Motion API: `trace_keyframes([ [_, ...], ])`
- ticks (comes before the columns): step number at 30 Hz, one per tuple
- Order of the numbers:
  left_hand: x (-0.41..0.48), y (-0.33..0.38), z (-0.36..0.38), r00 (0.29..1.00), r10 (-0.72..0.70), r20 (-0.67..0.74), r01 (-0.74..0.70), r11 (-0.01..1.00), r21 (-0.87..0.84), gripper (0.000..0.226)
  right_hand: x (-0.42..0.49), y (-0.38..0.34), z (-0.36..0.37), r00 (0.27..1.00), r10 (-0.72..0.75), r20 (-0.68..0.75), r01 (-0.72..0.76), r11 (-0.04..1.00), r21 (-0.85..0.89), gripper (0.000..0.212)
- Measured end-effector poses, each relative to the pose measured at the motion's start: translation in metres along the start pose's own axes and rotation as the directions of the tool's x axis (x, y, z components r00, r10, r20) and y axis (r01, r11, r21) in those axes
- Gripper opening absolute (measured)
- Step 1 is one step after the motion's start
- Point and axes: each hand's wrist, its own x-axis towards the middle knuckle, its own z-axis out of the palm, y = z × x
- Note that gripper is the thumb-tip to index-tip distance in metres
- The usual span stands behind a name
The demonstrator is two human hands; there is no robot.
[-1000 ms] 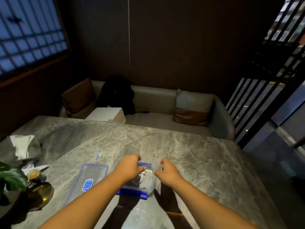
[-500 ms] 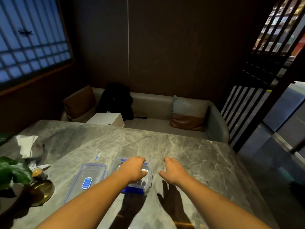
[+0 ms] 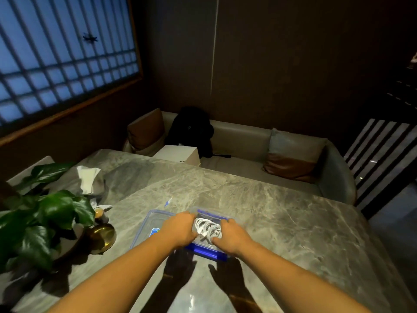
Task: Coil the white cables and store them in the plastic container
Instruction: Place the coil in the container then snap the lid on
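Both your grips are on the cables in the container.

Your left grip (image 3: 180, 229) comes in from the left side of the clear plastic container (image 3: 215, 213), fingers curled down against the bundle of white cables (image 3: 207, 229) lying inside it. Your right grip (image 3: 233, 236) closes on the same bundle from the right, thumb touching the near loops and fingers bent over the far side; the fingertips of both are hidden. The container sits on the grey marble bench (image 3: 293, 222), its blue latch facing you. Its lid (image 3: 150, 222) lies flat just beside it on the left. Further left stand a brass dish (image 3: 101, 237) and a leafy plant (image 3: 45, 218).
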Motion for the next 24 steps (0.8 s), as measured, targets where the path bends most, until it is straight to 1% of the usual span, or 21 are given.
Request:
trace_keyframes([
  [2,-0.005,-0.021,0.003,0.999,-0.048,0.01,0.048,0.999,-0.003,0.047,0.005,-0.02,0.011,1.0,-0.002,0.028,0.001,0.999,0.037,0.06],
  [4,-0.011,-0.045,0.004,0.997,-0.078,0.017,0.079,0.997,-0.024,0.043,0.01,-0.039,0.02,0.999,-0.019,0.044,0.016,0.997,0.074,0.053],
  [7,-0.019,-0.077,0.004,0.991,-0.135,0.023,0.136,0.989,-0.06,0.047,0.018,-0.063,0.034,0.995,-0.037,0.09,0.026,0.993,0.116,0.023],
  [8,-0.022,-0.087,0.005,0.988,-0.151,0.029,0.153,0.985,-0.074,0.048,0.02,-0.071,0.04,0.993,-0.039,0.113,0.024,0.991,0.13,0.022],
  [10,-0.025,-0.104,0.008,0.985,-0.17,0.039,0.173,0.98,-0.099,0.044,0.027,-0.084,0.054,0.989,-0.028,0.145,0.004,0.987,0.163,0.048],
  [11,-0.026,-0.113,0.01,0.983,-0.178,0.041,0.182,0.977,-0.111,0.041,0.031,-0.09,0.061,0.987,-0.017,0.161,-0.013,0.983,0.181,0.058],
  [12,-0.027,-0.121,0.012,0.981,-0.19,0.043,0.194,0.973,-0.124,0.038,0.035,-0.095,0.07,0.983,-0.002,0.184,-0.033,0.982,0.188,0.062],
  [14,-0.027,-0.136,0.018,0.978,-0.203,0.04,0.206,0.966,-0.157,0.034,0.042,-0.104,0.085,0.977,0.022,0.211,-0.066,0.976,0.206,0.062],
  [17,-0.025,-0.157,0.026,0.973,-0.225,0.05,0.231,0.945,-0.231,0.039,0.045,-0.117,0.099,0.967,0.077,0.242,-0.148,0.946,0.288,0.057],
  [22,-0.011,-0.189,0.04,0.958,-0.274,0.089,0.288,0.904,-0.316,0.048,0.058,-0.13,0.123,0.964,0.151,0.22,-0.225,0.902,0.368,0.046],
  [24,-0.006,-0.199,0.043,0.952,-0.293,0.093,0.307,0.893,-0.33,0.05,0.065,-0.136,0.131,0.958,0.187,0.219,-0.263,0.878,0.401,0.05],
])
